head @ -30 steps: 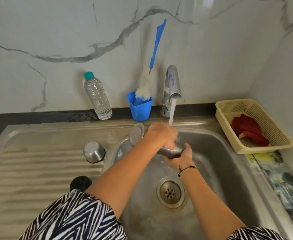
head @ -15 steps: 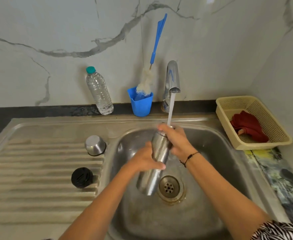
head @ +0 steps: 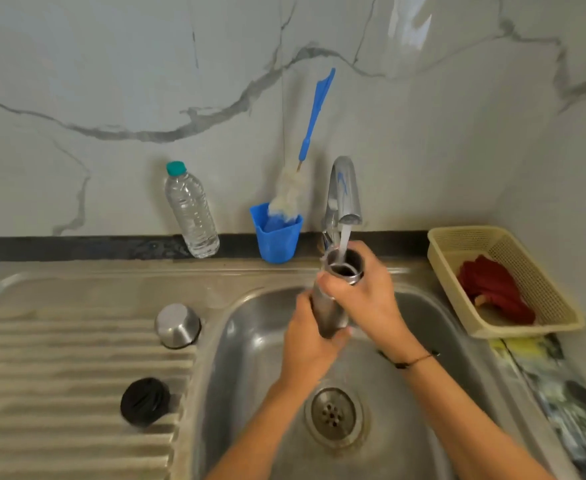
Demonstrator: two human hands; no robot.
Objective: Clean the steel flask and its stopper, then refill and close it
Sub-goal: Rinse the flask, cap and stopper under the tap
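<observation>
Flask (head: 326,306) upright over the sink basin (head: 250,341), mouth open right under the tap (head: 344,188), and a stream of water (head: 345,239) drops straight into it. Left hand (head: 307,348) wraps the lower body, fingers curled round the steel; right hand (head: 362,292) grips just below the rim, thumb across the front. How full it is, can't tell from here.

Out on the ribbed drainboard (head: 42,375), left of the basin: steel cap (head: 178,325) sitting mouth-down near the basin's edge, and the black stopper (head: 145,401) nearer the front edge, both well apart from the hands.

Along the back ledge, a blue cup (head: 279,240) holds a bottle brush (head: 314,123), its white bristle end down in the cup, blue handle leaning against the marble wall. Left of it, a clear plastic water bottle (head: 191,211), teal cap on, partly full. Over at the right edge, a cream plastic basket (head: 457,244) with a red cloth (head: 495,289) bunched inside. Drain strainer (head: 333,414) sits in the basin floor between the two forearms.
</observation>
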